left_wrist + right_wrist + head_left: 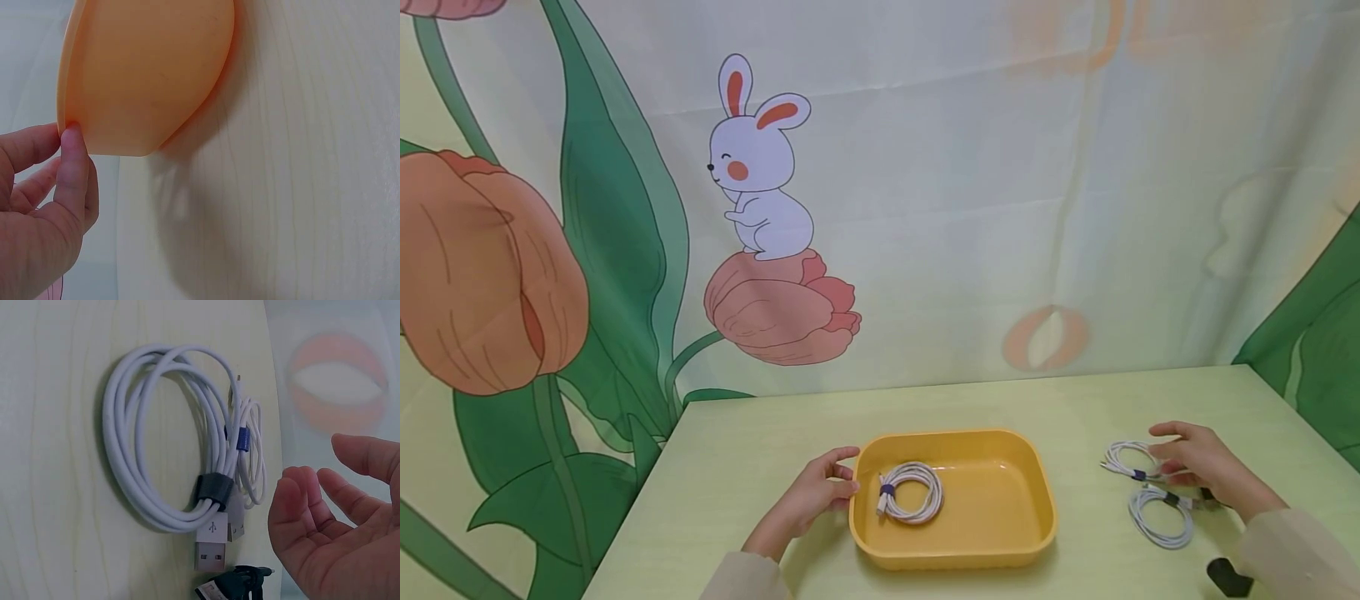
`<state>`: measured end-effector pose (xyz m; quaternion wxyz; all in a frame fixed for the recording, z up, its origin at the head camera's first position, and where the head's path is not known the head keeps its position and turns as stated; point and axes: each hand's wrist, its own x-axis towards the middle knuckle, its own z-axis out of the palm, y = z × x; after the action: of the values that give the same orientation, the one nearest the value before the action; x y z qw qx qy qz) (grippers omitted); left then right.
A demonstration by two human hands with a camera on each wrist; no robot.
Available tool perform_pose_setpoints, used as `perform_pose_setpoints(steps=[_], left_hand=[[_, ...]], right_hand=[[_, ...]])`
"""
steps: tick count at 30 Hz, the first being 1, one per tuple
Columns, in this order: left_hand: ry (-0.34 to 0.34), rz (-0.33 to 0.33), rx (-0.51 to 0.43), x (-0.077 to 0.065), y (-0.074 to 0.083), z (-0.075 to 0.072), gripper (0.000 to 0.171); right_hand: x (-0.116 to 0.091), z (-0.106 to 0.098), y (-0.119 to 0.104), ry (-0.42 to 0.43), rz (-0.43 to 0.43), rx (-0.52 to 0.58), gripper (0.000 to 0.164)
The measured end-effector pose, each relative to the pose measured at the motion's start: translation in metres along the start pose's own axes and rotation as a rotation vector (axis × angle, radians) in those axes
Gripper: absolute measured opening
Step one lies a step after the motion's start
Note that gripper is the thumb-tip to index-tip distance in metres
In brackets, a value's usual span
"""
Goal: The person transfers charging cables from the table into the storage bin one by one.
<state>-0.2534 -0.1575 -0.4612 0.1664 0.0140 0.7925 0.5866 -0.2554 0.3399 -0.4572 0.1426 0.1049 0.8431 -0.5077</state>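
A yellow tray [1000, 508] stands on the table, with a coiled white cable [936, 493] bound by a blue strap lying in its left part. My left hand [816, 493] pinches the tray's left rim between thumb and fingers; the left wrist view shows the thumb [72, 156] on the outer wall. To the right lie two more coiled white cables. One has a blue strap [244, 439]; the nearer coil [115, 425] has a black strap and a USB plug [210, 540]. Over the blue-strapped coil hovers my right hand [1206, 462], its fingers loosely bent and holding nothing.
A black bundled cord [240, 581] lies beside the nearer coil, partly under the right hand in the head view. Near the right sleeve is a dark object [1228, 577]. Behind the pale table [760, 425] hangs a printed cloth [925, 208] with a rabbit and tulips.
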Motion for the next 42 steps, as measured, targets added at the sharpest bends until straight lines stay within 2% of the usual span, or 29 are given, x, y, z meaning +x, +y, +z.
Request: perform_pose_setpoints(steps=[14,21,28,33,42], left_hand=[[0.006,-0.007,-0.001,-0.005,0.004,0.001,0.051],[0.005,-0.004,0.001,-0.02,0.023,0.003,0.048],[0.009,-0.007,0.008,-0.006,0.008,0.001,0.05],[0.01,-0.007,0.011,-0.003,0.004,0.0,0.05],[0.001,-0.003,0.013,-0.01,0.012,0.0,0.048]], right_hand=[[0.003,0.0,0.007,0.016,0.021,-0.018,0.058],[0.004,-0.001,0.009,0.026,0.029,-0.028,0.057],[0.005,-0.002,0.009,0.02,0.037,-0.031,0.057],[0.006,-0.003,0.008,0.018,0.023,-0.051,0.057],[0.009,-0.005,0.007,0.026,-0.002,-0.092,0.057]])
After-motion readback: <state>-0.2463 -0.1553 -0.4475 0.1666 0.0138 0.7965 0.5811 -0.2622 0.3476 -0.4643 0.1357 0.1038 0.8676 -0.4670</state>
